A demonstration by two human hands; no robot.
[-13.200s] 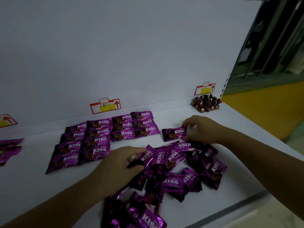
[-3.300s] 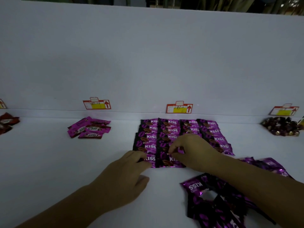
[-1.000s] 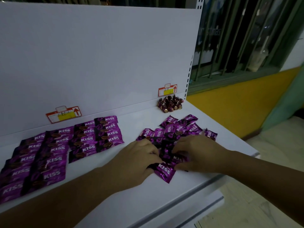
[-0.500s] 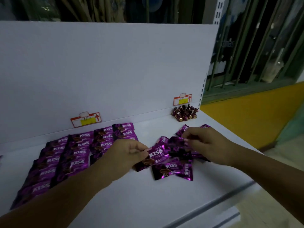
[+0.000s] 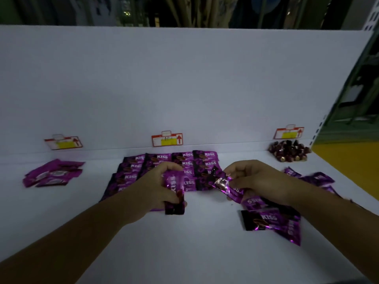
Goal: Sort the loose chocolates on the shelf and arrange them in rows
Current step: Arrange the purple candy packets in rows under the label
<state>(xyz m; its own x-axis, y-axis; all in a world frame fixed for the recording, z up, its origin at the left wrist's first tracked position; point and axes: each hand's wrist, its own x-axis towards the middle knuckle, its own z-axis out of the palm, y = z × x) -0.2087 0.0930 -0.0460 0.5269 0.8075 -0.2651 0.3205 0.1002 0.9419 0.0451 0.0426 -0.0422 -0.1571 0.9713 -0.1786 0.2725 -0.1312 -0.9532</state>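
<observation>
While I'm watching the head feed, I'm scanning left to right. A small heap of magenta packets [image 5: 53, 175] is lying at far left on the white shelf [image 5: 184, 255], under a red-and-yellow price tag [image 5: 63, 142] on the back panel [image 5: 184, 78]. Well apart from it, mid-shelf, the arranged KISS rows [image 5: 164, 160] are sitting neat and overlapping below a second tag [image 5: 167, 139].

The left hand [image 5: 151, 187] is hovering over the front edge of those rows, with fingers and thumb curling round one purple KISS packet [image 5: 174, 189] and holding it on end. The right hand [image 5: 258, 181] is pinching a second packet [image 5: 227, 186] between thumb and fingers. Its foil is crumpling and tilting. The hands are sitting near each other, not touching.

Under and right of the right forearm, the loose pile [image 5: 270, 221] is lying jumbled, packets facing different ways, some upside down. A few stray packets [image 5: 316, 179] are showing behind the right wrist, blurred.

At far right against the back panel, a heap of small dark foil-wrapped sweets [image 5: 289, 153] is sitting under a third tag [image 5: 289, 133]. Dim light is keeping me from reading the tags.
</observation>
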